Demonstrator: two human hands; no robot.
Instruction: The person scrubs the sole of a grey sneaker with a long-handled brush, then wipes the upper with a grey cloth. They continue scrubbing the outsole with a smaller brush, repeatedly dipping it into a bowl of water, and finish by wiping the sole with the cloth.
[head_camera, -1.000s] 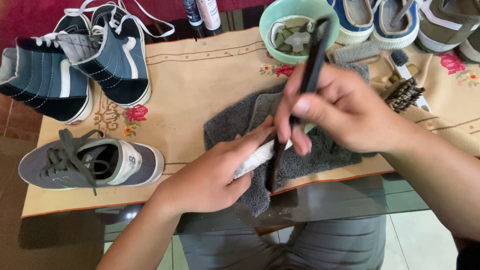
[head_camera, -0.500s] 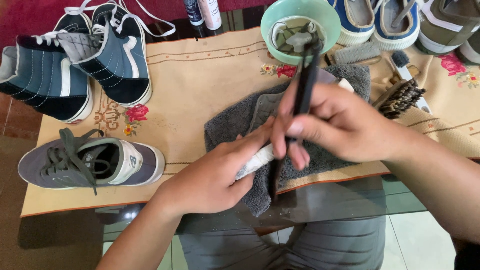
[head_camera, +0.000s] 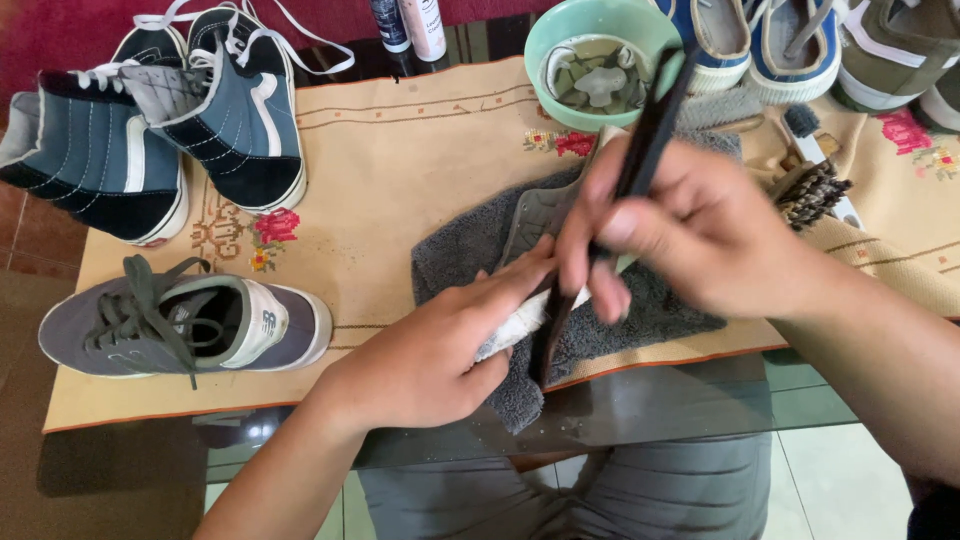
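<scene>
My left hand (head_camera: 430, 350) presses the near end of a pale grey shoe insole (head_camera: 545, 210) onto a dark grey towel (head_camera: 460, 250), fingers lying along the insole's edge. My right hand (head_camera: 700, 230) grips a long black brush handle (head_camera: 655, 110) like a pen. The handle slants from the upper right down to the lower left. Its lower end rests on the insole's near end, just right of my left fingers. My hands hide the middle of the insole.
The towel lies on a beige embroidered cloth (head_camera: 400, 150) over a glass table (head_camera: 650, 400). A grey sneaker (head_camera: 190, 325) and two blue high-tops (head_camera: 230, 110) sit at the left. A green bowl (head_camera: 560, 40), bottles (head_camera: 410, 20), more shoes and a bristle brush (head_camera: 810, 190) line the back and right.
My right hand has worked the black brush back and forth over the insole, its upper end swinging left and then right again. My left hand has stayed pressed on the insole.
</scene>
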